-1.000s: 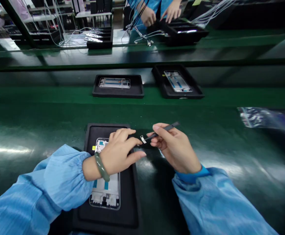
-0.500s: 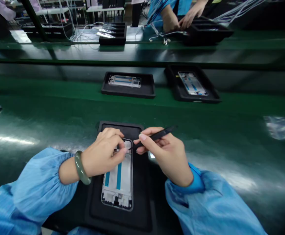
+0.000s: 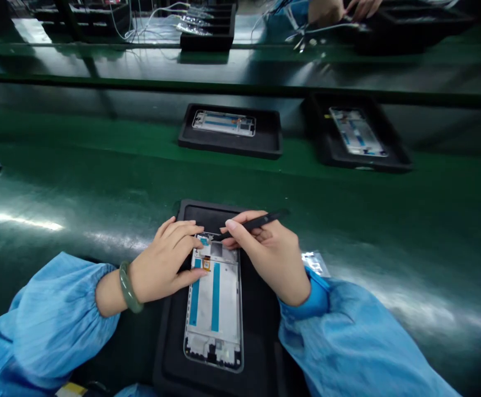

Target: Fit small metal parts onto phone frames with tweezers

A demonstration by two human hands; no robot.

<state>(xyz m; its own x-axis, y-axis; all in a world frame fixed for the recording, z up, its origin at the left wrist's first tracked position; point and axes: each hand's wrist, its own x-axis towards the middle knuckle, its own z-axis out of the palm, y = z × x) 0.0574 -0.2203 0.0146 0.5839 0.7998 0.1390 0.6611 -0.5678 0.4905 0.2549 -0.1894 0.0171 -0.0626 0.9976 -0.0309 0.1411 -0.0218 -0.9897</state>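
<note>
A silver phone frame (image 3: 227, 298) with blue strips lies in a black tray (image 3: 169, 336) in front of me. My left hand (image 3: 172, 256) rests on its upper left side, fingers apart and holding nothing. Beside the thumb, a small orange flex cable (image 3: 206, 263) shows on the frame. My right hand (image 3: 267, 251) grips slim black tweezers (image 3: 260, 221); their two prongs cannot be told apart. The tweezers' tip is at the frame's top edge, near my left fingertips. Whether the tip holds anything is too small to see.
Two more black trays, one at the back centre (image 3: 265, 143) and one at the back right (image 3: 327, 149), each hold a phone frame. A clear plastic packet (image 3: 315, 263) lies by my right wrist. Beyond the ledge, another person's hands (image 3: 347, 10) are beside a dark tray.
My left thumb and index finger have parted from a pinch, uncovering the orange flex cable. The tweezers' tip has moved up to the frame's top edge. The view has tilted down.
</note>
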